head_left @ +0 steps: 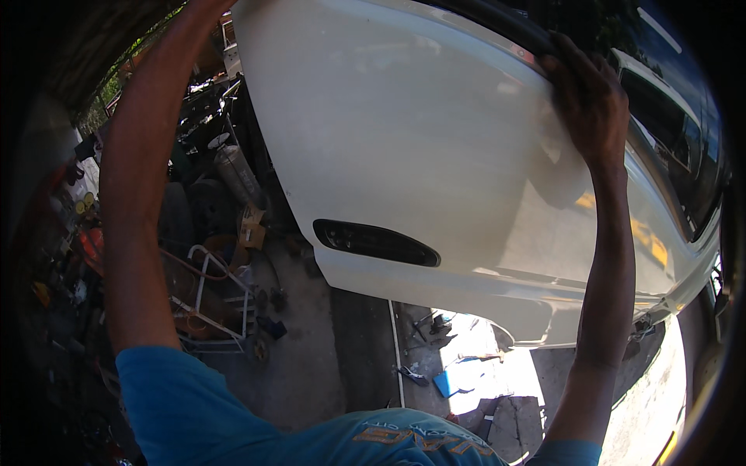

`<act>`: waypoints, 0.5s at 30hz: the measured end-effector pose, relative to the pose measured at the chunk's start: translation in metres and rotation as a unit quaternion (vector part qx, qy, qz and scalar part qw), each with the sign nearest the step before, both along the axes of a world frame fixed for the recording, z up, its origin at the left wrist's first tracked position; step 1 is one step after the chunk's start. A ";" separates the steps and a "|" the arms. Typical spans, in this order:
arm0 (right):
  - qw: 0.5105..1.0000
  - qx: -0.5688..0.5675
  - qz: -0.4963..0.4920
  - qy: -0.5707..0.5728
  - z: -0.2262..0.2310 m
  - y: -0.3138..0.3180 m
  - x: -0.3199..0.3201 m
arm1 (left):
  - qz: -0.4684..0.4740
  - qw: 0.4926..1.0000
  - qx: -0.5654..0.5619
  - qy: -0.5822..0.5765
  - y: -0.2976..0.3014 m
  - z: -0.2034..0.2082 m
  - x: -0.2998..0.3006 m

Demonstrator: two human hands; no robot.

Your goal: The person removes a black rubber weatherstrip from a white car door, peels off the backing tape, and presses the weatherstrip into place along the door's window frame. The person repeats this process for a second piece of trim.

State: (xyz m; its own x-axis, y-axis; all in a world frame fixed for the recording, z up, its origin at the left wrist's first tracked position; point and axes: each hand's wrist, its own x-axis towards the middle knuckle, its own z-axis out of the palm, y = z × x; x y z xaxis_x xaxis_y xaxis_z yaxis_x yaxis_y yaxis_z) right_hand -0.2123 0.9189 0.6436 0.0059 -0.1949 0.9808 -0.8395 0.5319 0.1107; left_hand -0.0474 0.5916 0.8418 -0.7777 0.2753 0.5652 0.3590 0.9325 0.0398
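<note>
A large pale car door (404, 147) fills the middle of the view, tilted, with a long black recessed handle piece (377, 242) near its lower left part. My right hand (589, 105) grips the door's upper right edge, its fingers curled over the dark window trim (497, 22). On the other side my left forearm (144, 155) reaches up past the door's left edge. The left hand itself lies beyond the top of the picture, so its hold is hidden.
At the left stand a white metal frame (221, 299), a grey cylinder (237, 171), a cardboard box (251, 227) and heaped workshop clutter. Tools and a blue flat item (448, 382) lie on the sunlit floor below the door. A vehicle window (660, 109) shows at the right.
</note>
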 end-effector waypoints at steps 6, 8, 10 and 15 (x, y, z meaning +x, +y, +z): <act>0.999 -0.017 0.018 0.037 -0.002 0.000 -0.006 | 0.001 0.997 -0.068 0.031 0.003 0.000 0.001; 0.999 -0.015 0.021 0.027 -0.004 -0.002 -0.007 | -0.003 0.989 -0.136 0.059 -0.001 0.003 0.002; 1.000 -0.012 0.019 0.022 -0.003 -0.001 -0.006 | 0.000 0.985 -0.158 0.066 0.000 0.006 0.001; 1.000 -0.004 0.013 0.025 -0.003 0.002 -0.005 | 0.049 0.998 -0.033 0.013 0.011 -0.003 0.009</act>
State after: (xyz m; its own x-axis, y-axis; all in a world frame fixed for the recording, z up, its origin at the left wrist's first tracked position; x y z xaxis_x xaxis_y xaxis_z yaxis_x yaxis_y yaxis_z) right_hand -0.2169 0.9206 0.6406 0.0597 -0.1855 0.9808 -0.8470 0.5106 0.1481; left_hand -0.0383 0.6023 0.8391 -0.7878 0.2359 0.5689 0.2661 0.9634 -0.0309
